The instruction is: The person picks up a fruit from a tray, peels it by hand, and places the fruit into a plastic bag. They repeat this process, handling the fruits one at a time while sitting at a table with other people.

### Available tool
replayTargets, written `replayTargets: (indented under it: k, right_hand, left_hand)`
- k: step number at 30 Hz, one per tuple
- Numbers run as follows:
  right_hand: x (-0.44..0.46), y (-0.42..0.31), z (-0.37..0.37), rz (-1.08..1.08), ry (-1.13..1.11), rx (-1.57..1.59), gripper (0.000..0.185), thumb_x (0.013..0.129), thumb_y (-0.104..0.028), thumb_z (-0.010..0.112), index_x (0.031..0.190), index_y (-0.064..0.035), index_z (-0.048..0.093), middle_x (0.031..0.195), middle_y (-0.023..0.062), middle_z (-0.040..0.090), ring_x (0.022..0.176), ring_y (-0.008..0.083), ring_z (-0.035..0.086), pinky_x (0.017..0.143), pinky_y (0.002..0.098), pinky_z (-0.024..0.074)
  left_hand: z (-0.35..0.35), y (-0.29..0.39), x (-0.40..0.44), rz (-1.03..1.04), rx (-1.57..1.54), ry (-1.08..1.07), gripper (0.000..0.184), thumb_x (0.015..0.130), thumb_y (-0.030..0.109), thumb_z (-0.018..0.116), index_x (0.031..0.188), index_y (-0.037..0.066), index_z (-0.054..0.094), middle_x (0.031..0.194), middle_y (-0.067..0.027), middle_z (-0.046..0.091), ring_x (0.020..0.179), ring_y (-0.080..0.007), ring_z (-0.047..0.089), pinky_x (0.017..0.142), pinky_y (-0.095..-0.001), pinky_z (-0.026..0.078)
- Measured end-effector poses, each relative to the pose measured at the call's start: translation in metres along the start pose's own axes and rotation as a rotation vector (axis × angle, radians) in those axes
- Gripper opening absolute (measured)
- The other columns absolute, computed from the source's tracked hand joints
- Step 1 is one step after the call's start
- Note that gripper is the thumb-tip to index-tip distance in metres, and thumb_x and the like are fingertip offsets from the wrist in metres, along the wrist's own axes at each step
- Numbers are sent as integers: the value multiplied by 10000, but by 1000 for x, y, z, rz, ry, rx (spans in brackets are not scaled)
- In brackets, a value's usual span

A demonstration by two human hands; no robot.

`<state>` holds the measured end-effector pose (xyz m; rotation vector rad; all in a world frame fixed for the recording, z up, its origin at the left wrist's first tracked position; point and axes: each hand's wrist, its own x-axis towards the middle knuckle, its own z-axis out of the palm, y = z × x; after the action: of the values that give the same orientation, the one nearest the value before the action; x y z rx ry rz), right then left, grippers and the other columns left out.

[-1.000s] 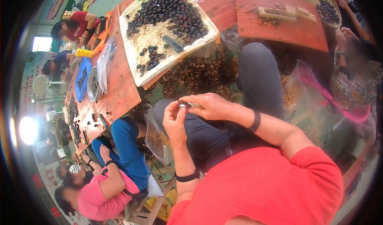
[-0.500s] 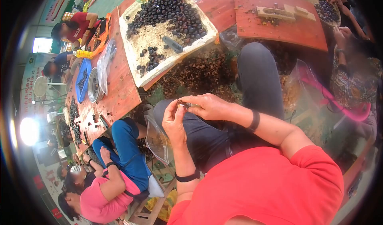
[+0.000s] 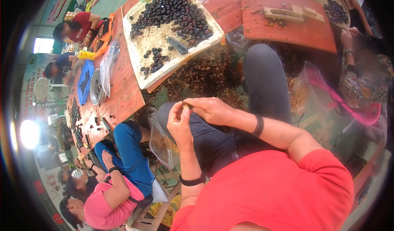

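Observation:
Above my lap, my left hand (image 3: 179,122) pinches a small dark nut (image 3: 186,105) with a pale patch showing. My right hand (image 3: 211,109) meets it at the fingertips, its fingers closed; whatever it grips is hidden behind them. A white foam tray (image 3: 141,73) beyond my knees holds many dark nuts (image 3: 180,9) on pale grit, with a grey tool (image 3: 177,45) lying among them.
A clear plastic bag (image 3: 161,143) hangs left of my left hand. On the table (image 3: 125,95) are a blue tray (image 3: 85,82) and a round metal dish (image 3: 97,87). A person in pink (image 3: 108,202) sits at left; a pink basin (image 3: 365,115) is at right.
The shiny metal seen between my fingers before is now out of sight, and a pale patch shows on the nut. My right hand has turned slightly. The seated person in pink has shifted slightly.

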<state>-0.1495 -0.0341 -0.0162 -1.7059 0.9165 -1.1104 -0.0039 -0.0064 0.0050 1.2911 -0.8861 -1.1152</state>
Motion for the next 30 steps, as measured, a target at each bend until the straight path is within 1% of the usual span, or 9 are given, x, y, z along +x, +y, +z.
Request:
replayTargets:
  k: [7,9,10,14,20,23,24,26,30]
  right_hand:
    - [-4,5,7,215,-43,311,348,931,-146,551,1253,-14,559,1171,201,627,1077,286,630,878,336,499]
    - [-2,-4,6,165,-19,103,351,927,-121,547,1263,-22,554,1177,190,630,1087,277,626,889,337,496]
    - [-2,-9,6,207,-44,207,351,924,-97,546,1269,-31,554,1173,178,638,1087,256,628,886,334,497]
    - [5,-19,4,250,-65,74,352,914,-57,550,1265,-20,553,1148,181,647,1044,241,644,862,297,483]
    - [6,-6,2,148,-109,-35,342,927,-54,541,1266,-14,552,1170,153,649,1040,206,638,866,293,478]
    - [19,5,-7,164,60,-6,350,947,-65,533,1293,-20,542,1097,24,635,822,76,533,749,227,457]
    - [24,-4,-15,391,36,68,373,946,-55,522,1317,-15,521,1054,25,616,786,67,516,712,224,456]
    - [24,-6,-18,417,-67,97,405,939,-60,525,1340,-16,497,1034,33,614,791,79,547,704,237,471]
    - [6,-17,6,348,-142,245,476,924,-132,562,1373,-16,453,855,11,598,745,100,552,704,258,476]
  left_hand:
    - [1,1,0,-29,44,7,253,887,14,605,1135,-33,583,1069,-76,614,966,-146,589,843,-291,508]
    - [9,7,-2,91,329,27,292,838,13,661,1124,5,602,1066,-44,589,945,-134,583,848,-265,484]
    - [11,10,-3,34,368,33,297,820,40,691,1105,28,610,1082,-42,574,958,-139,576,854,-266,472]
    - [2,-11,6,77,170,53,246,854,29,673,1090,9,603,998,-27,617,875,-87,587,772,-227,491]
    - [-10,-3,8,198,351,-10,198,869,10,637,1066,-6,645,976,-31,628,835,-91,607,737,-222,503]
    - [-14,-7,3,185,360,-78,228,876,9,620,1102,-12,638,980,-37,635,827,-97,610,743,-226,511]
    - [-13,-6,1,153,334,-99,244,878,7,614,1121,-9,630,976,-38,639,825,-100,611,744,-230,515]
    - [-16,-5,6,-69,-85,-33,236,880,9,608,1115,8,581,938,-53,638,799,-106,613,736,-251,525]
    - [-24,4,11,-64,-9,-12,180,881,44,610,1057,21,585,954,-39,622,860,-117,602,792,-251,509]
